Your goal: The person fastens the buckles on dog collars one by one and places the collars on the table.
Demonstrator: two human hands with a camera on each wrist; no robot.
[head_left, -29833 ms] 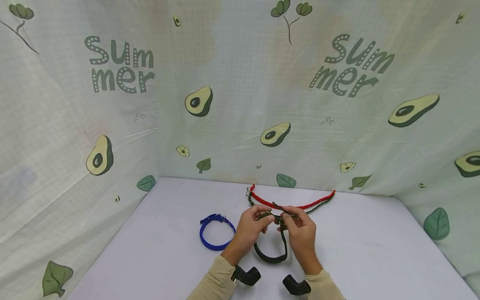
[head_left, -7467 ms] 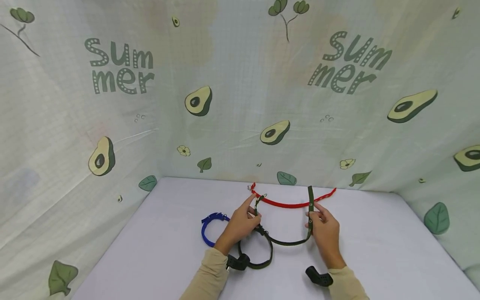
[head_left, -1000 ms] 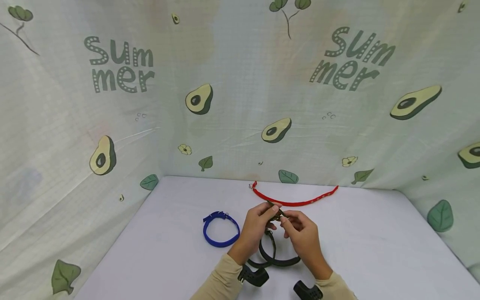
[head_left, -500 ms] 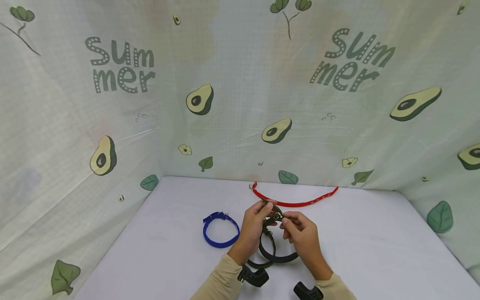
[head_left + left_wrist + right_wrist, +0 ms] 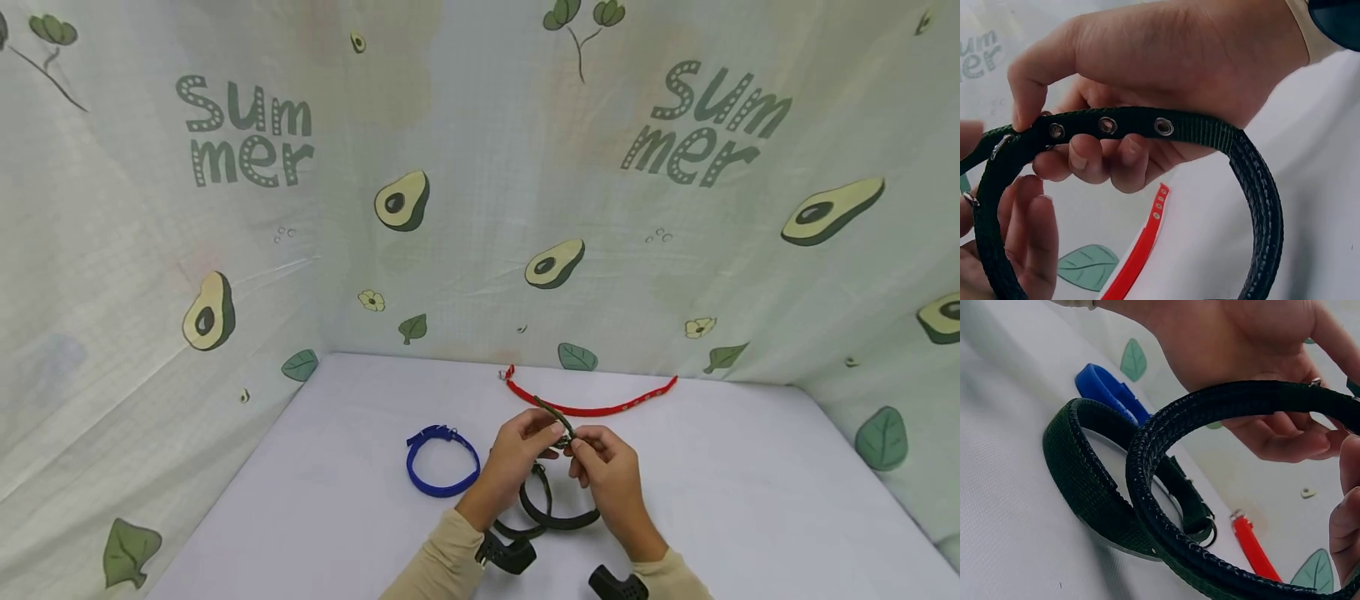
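Pinching the eyeleted dark-green collar [image 5: 1135,123] over the table [image 5: 322,500]: left hand [image 5: 516,457] curled round the strap, right hand [image 5: 611,468] gripping just beside. Risk: stiff webbing could spring free if either grip slackens; loop may snag the second green collar [image 5: 1079,475] below.

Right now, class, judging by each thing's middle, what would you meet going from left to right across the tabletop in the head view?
Blue collar → left hand → held dark green collar → right hand. Left out for overlap: red collar.
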